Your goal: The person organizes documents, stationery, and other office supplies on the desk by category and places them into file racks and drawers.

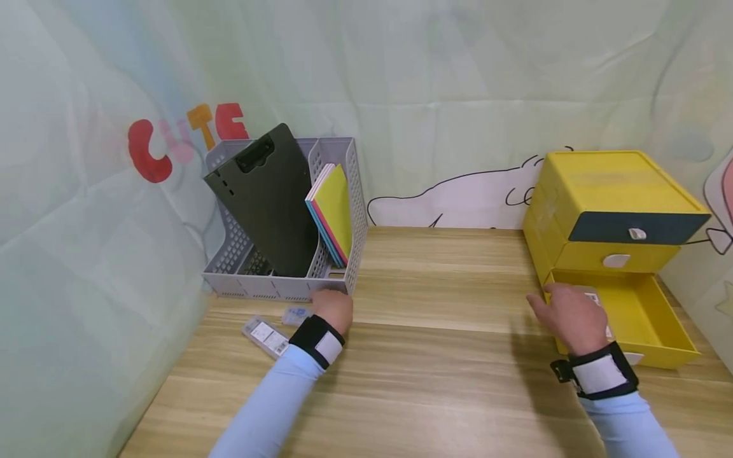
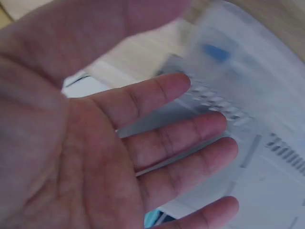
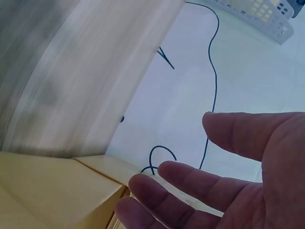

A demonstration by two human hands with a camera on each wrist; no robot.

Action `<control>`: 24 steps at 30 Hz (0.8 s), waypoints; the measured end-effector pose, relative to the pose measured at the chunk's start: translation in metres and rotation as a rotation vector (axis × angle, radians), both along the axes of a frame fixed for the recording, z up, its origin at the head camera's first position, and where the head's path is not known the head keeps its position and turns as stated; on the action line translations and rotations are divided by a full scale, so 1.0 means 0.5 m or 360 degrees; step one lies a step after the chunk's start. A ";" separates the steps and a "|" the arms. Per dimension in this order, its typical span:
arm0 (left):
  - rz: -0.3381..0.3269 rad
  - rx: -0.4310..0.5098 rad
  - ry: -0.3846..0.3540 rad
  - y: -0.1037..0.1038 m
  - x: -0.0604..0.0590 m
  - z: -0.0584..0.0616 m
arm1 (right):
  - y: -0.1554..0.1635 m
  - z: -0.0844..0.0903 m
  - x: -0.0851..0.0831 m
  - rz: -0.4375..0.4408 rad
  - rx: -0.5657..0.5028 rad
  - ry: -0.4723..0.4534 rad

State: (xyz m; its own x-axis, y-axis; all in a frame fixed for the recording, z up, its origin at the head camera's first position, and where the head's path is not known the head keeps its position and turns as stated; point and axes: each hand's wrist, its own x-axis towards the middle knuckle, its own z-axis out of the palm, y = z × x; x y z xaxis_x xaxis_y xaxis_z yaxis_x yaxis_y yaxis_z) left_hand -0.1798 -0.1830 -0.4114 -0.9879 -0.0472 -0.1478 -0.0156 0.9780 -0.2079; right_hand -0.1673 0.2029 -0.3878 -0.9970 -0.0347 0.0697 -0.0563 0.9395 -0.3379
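Observation:
My left hand (image 1: 331,310) hovers over the wooden table (image 1: 435,356), just in front of the grey file organizer (image 1: 350,210). Its palm is open and its fingers (image 2: 162,143) are straight, holding nothing. Two small clear labelled cases (image 1: 265,336) (image 1: 296,314) lie on the table just left of it. My right hand (image 1: 569,315) is at the front left corner of the open bottom drawer (image 1: 658,318) of the yellow drawer unit (image 1: 613,184). Its fingers (image 3: 190,181) are relaxed and empty. A white labelled item (image 1: 593,298) shows in the drawer beside it.
The organizer holds a dark green clipboard (image 1: 269,197) and several coloured notebooks (image 1: 335,213). A pale printed fabric backdrop (image 1: 458,95) encloses the table at the back and left. The yellow unit's two upper drawers are closed. The wrist views are blurred.

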 end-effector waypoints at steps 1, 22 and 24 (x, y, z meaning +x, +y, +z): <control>0.0046 0.0004 -0.0020 -0.004 -0.003 -0.004 | -0.001 -0.002 0.001 0.0004 -0.0014 0.0015; -0.0226 0.0074 0.0032 0.022 -0.012 0.012 | -0.016 -0.017 0.002 0.0025 -0.0054 0.0028; -0.0289 0.0105 0.0042 0.030 -0.013 0.017 | -0.018 -0.018 0.002 0.0019 -0.0047 0.0003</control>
